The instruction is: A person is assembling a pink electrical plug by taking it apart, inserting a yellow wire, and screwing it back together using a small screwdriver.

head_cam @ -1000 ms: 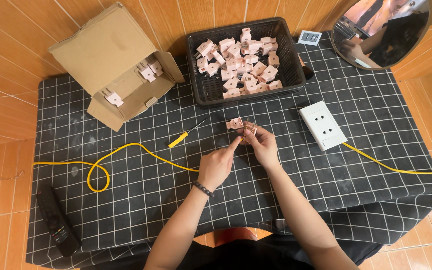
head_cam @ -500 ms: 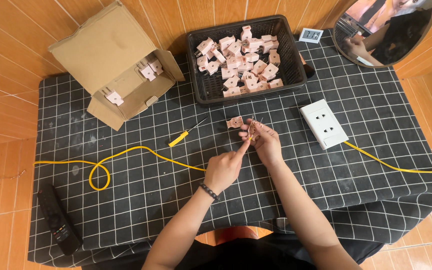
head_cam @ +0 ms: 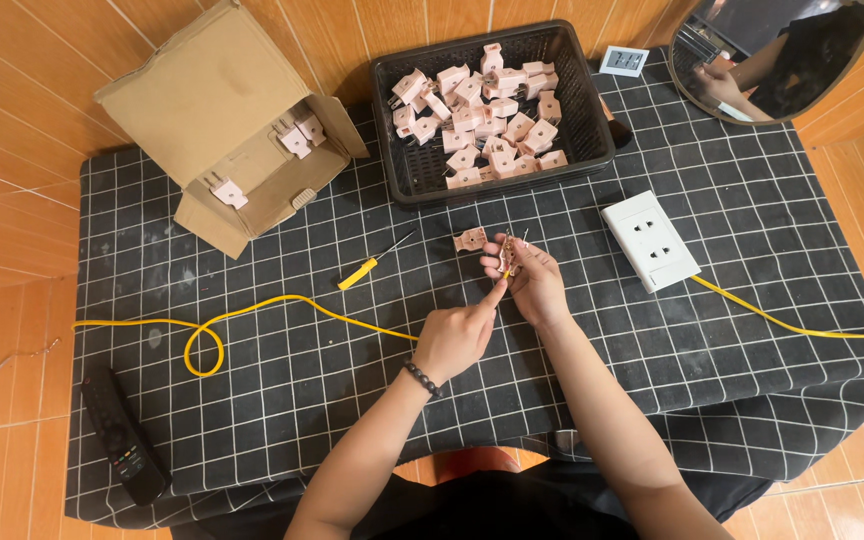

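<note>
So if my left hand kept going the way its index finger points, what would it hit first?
The left hand points up and right at the small pink plug part pinched in the right hand. It would probably meet that part first; it already looks nearly touching.

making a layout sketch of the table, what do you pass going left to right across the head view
black remote → loop of yellow cable → open cardboard box → yellow-handled screwdriver → left hand → right hand → white socket block → round mirror

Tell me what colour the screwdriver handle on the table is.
Yellow; the screwdriver shows best in the head view.
</note>
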